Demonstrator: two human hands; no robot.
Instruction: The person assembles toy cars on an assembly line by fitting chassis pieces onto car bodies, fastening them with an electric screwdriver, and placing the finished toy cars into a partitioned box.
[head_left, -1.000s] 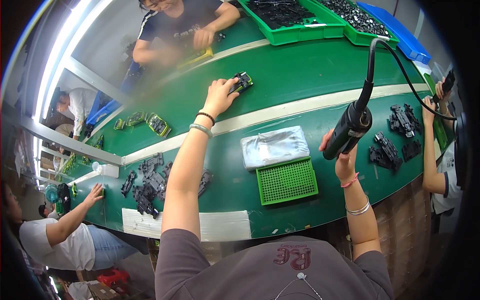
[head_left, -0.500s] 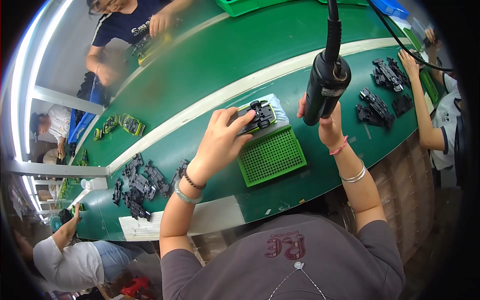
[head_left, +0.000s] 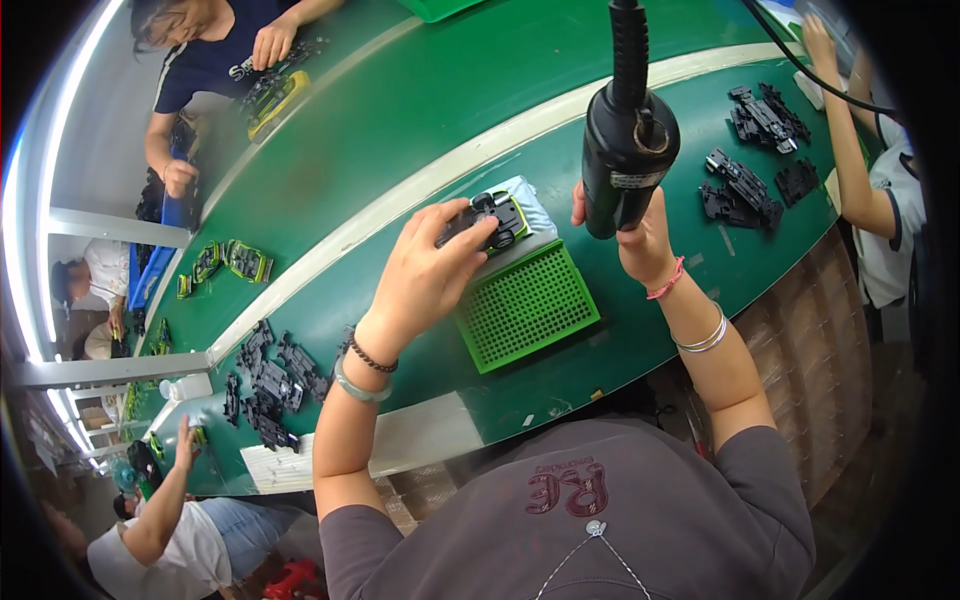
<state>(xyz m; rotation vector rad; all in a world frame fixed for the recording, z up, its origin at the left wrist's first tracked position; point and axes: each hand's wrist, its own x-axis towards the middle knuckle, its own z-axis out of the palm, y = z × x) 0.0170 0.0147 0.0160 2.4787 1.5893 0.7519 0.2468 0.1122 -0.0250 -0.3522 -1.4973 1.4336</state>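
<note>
My left hand point(head_left: 415, 265) grips a toy car point(head_left: 508, 215) that lies wheels up, black underside showing and yellow-green body edge below. Under the car is a folded light blue cloth point(head_left: 538, 208), beside the far edge of a green perforated basket point(head_left: 530, 310). An electric screwdriver point(head_left: 622, 150), black and hanging from a cable, is held upright in my right hand point(head_left: 648, 242), right of the car. Its lower tip is hidden by the body of the tool and my fingers.
Black chassis parts point(head_left: 270, 385) lie in a pile at left, with more chassis parts point(head_left: 745, 190) at right. Yellow-green car bodies point(head_left: 245, 262) sit beyond the pale strip. Across the bench a co-worker point(head_left: 215, 60) handles a yellow part; another person's arm point(head_left: 850, 170) reaches in at right.
The view has shifted slightly, so the bench things sit a little further left. My hands keep their holds on the toy car and the screwdriver. The co-worker at far left has raised a hand.
</note>
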